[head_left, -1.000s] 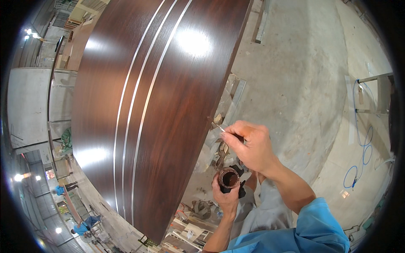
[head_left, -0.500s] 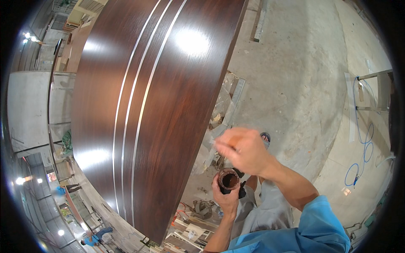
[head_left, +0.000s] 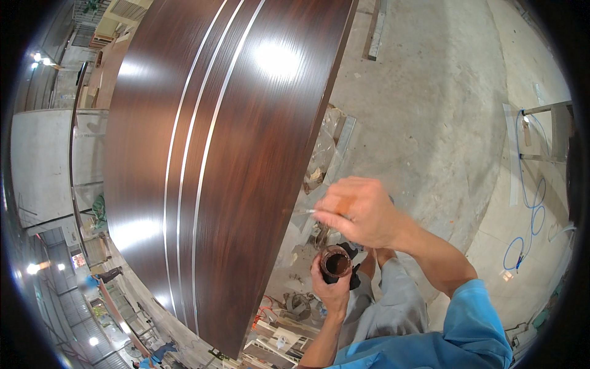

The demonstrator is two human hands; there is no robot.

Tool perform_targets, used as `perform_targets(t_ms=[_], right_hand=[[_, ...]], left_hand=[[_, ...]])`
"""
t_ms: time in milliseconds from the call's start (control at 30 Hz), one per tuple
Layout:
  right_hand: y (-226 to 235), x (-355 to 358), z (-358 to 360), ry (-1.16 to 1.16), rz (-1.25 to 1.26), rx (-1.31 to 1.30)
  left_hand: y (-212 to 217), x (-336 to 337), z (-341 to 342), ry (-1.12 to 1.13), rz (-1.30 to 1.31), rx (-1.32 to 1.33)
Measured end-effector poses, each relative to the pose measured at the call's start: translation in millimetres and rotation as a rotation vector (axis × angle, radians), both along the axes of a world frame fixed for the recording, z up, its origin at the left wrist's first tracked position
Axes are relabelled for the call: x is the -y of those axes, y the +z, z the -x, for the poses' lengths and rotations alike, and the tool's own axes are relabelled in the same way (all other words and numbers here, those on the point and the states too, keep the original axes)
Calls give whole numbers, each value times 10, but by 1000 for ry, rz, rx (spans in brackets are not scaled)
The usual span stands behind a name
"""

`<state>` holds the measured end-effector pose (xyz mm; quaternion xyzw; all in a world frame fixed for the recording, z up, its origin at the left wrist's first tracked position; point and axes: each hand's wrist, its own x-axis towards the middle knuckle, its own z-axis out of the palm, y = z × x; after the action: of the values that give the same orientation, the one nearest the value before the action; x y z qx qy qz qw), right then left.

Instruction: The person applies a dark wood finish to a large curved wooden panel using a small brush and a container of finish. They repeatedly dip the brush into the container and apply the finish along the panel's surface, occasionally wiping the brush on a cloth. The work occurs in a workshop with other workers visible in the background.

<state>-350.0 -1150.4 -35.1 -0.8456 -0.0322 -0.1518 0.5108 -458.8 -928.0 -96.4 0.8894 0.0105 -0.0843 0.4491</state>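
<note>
A large glossy dark brown wood-grain panel (head_left: 246,184) with three thin silver strips fills the left and middle of the view. My right hand (head_left: 356,209) is closed on a small brush (head_left: 303,211), whose slim end reaches left to the panel's near edge. Blur hides the brush tip, so I cannot tell if it touches the edge. Below it, my left hand (head_left: 330,292) grips an open jar (head_left: 337,263) with dark brown liquid inside and brown smears on its rim. An orange-brown stain marks the back of my right hand.
Concrete floor (head_left: 424,111) stretches to the right, with a blue hose (head_left: 533,209) beside a metal frame (head_left: 544,132). Scraps and clear plastic (head_left: 322,147) lie under the panel's edge. Wood pieces (head_left: 276,338) are piled at the lower middle. Another person (head_left: 161,353) shows far off at lower left.
My right hand has shifted slightly, and the brush now shows pointing left at the panel's edge. The jar in my left hand has barely moved.
</note>
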Motion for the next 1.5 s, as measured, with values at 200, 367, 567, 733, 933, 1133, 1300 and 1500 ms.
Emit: perform_targets(t_ms=[200,367,567,733,933,1133,1300,1500], right_hand=[[-86,435,-303,-319,-180,-16],[-46,514,-266,-148,-91,-6],[-121,902,-512,-187,-80,-37],[-105,1293,-622,-285,-255,-133],[-170,1371,-706,-121,-77,85],[-214,1716,-884,-356,-295,-82],[-143,1371,-719,-118,-132,-34],[-86,1158,-605,-105,-194,56]], left_hand=[[0,168,-90,23,24,-18],[16,325,-164,3,37,-20],[16,612,-263,-11,77,0],[-16,812,-332,-32,31,17],[-55,1069,-440,-29,157,-1],[-76,1125,-490,-65,87,10],[-112,1123,-483,-42,119,-24],[-159,1089,-456,-4,178,-36]])
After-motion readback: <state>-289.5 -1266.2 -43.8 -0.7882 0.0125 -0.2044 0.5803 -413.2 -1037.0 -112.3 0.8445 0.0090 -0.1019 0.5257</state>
